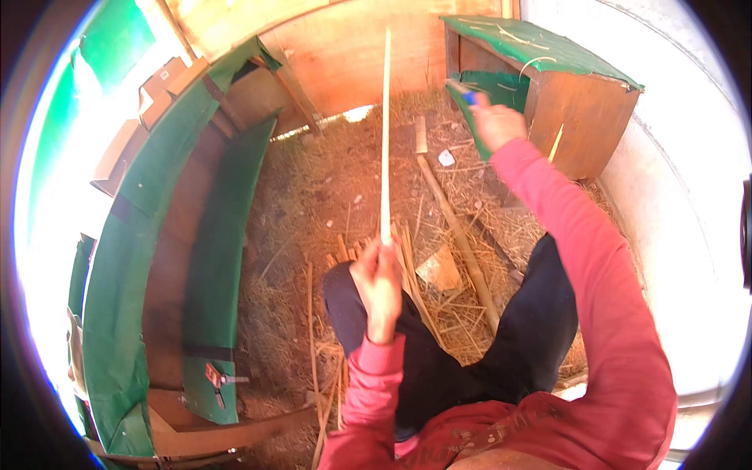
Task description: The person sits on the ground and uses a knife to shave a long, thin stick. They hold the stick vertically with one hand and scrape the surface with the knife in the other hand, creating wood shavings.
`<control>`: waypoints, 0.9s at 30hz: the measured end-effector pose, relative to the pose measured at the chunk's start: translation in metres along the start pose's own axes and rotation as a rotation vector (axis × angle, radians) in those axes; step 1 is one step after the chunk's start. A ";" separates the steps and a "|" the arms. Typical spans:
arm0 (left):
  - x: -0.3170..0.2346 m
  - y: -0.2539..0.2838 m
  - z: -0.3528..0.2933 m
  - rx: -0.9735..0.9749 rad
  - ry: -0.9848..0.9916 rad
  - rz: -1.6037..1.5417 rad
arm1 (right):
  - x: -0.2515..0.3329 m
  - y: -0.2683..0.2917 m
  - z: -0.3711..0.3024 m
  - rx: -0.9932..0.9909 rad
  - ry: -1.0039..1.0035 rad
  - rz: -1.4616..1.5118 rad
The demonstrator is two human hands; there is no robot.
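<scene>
My left hand point(377, 270) is closed round the lower end of a long, thin, pale bamboo strip point(386, 141), which points away from me over my left knee. Out to the far right, my right hand point(499, 124) grips a knife point(468, 97) by its blue handle. Its short blade points left and away, apart from the strip. Behind the knife is the green-covered wooden shelf unit point(583, 117). Several cut bamboo strips point(415, 274) lie on the ground between my knees.
A bamboo pole point(458, 227) lies on the straw-littered ground, beside a flat wooden piece point(439, 269). At left runs a green-covered bench point(223, 251) with a small red and grey tool point(215, 377) on it. Cardboard boxes point(121, 157) stand behind. Shavings point(517, 35) lie on the shelf unit's top.
</scene>
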State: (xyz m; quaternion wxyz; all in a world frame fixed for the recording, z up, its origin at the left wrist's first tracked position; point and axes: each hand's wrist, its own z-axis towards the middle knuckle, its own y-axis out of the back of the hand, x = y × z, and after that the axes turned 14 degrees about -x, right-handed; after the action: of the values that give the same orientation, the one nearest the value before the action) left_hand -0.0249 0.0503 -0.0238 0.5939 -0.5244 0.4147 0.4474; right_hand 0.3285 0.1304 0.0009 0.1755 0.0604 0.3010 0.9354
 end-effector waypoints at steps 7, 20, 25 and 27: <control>0.009 -0.006 0.010 -0.065 0.056 -0.069 | 0.060 0.101 -0.032 0.002 0.086 0.601; 0.014 -0.018 -0.011 -0.116 -0.153 0.081 | 0.112 0.111 -0.081 0.251 0.501 0.666; 0.008 -0.005 -0.004 -0.143 -0.239 0.293 | 0.117 0.091 -0.071 0.159 0.447 0.535; 0.003 -0.003 -0.014 -0.089 -0.252 0.410 | 0.087 0.064 -0.033 0.078 0.158 0.425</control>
State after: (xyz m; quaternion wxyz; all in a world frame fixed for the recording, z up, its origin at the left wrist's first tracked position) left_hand -0.0214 0.0370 -0.0275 0.5142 -0.3950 0.4148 0.6383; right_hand 0.2213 0.0960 0.0117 -0.0519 0.0555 0.3305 0.9407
